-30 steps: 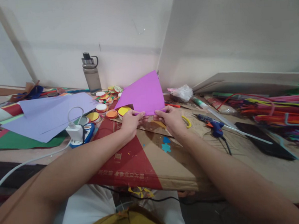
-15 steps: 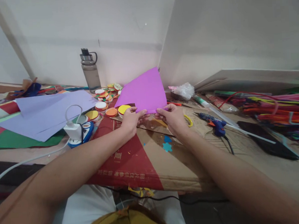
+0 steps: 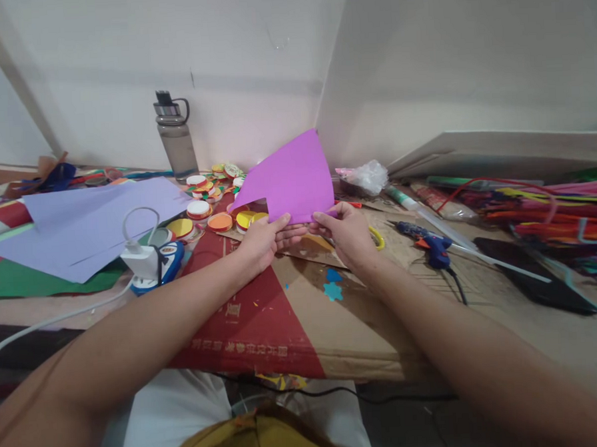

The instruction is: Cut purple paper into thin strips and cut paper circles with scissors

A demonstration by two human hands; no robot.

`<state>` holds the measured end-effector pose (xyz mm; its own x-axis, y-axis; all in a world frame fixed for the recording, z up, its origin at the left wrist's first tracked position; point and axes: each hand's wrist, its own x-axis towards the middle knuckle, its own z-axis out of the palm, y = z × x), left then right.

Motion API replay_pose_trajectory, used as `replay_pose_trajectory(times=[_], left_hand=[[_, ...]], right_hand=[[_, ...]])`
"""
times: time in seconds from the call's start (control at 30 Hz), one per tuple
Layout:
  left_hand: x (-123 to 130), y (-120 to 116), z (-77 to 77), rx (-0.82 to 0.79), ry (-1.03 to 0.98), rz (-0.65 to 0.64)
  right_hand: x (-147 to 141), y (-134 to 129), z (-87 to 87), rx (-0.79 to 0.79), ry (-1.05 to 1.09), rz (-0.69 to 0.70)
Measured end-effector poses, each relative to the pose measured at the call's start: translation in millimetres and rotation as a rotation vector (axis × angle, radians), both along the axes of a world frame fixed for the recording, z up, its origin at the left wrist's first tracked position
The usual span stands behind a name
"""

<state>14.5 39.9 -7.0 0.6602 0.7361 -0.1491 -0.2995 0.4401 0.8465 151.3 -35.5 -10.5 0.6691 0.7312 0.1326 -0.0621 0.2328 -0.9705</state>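
You held a purple paper (image 3: 299,177) by its near edge in both hands.
At twelve o'clock from you, it sloped up above the surface (image 3: 515,345); your left hand (image 3: 262,244) had just spread its fingers flatter beneath, thumb on top, while your right hand (image 3: 352,237) stayed pinched on the edge, so the left grip looked looser. The glue gun (image 3: 436,248) lay between one and two o'clock, the bottle (image 3: 178,150) stood at eleven.
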Motion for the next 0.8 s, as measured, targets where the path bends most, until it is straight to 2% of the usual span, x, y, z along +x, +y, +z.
replay_pose_trajectory(times=[0.17, 0.27, 0.3, 0.4, 0.47, 0.67, 0.7, 0.8], left_hand=[[0.3, -0.6, 0.7, 0.030, 0.007, 0.064], [0.5, -1.9, 2.3, 0.035, -0.010, 0.098], [0.3, -2.1, 2.5, 0.045, -0.016, 0.101], [-0.6, -2.0, 1.7, 0.081, -0.005, 0.108], [-1.0, -1.1, 0.5, 0.102, 0.010, 0.101], [-0.8, 1.6, 2.5, 0.108, -0.021, 0.143], [-0.8, 1.7, 3.7, 0.097, -0.016, 0.155], [-1.3, 1.5, 6.6, 0.083, -0.012, 0.166]], right_hand=[[9.3, -8.2, 20.4, -0.133, -0.071, 0.102], [22.7, -21.2, 40.4, -0.214, -0.243, 0.032], [26.3, -26.8, 46.9, -0.254, -0.323, 0.065], [30.8, -44.0, 62.7, -0.507, -0.651, 0.312], [29.3, -53.8, 69.4, -0.613, -0.895, 0.404], [22.1, -64.1, 74.4, -0.622, -1.139, 0.357], [19.9, -63.5, 73.5, -0.654, -1.217, 0.400], [6.4, -61.4, 69.1, -0.798, -1.421, 0.662]])
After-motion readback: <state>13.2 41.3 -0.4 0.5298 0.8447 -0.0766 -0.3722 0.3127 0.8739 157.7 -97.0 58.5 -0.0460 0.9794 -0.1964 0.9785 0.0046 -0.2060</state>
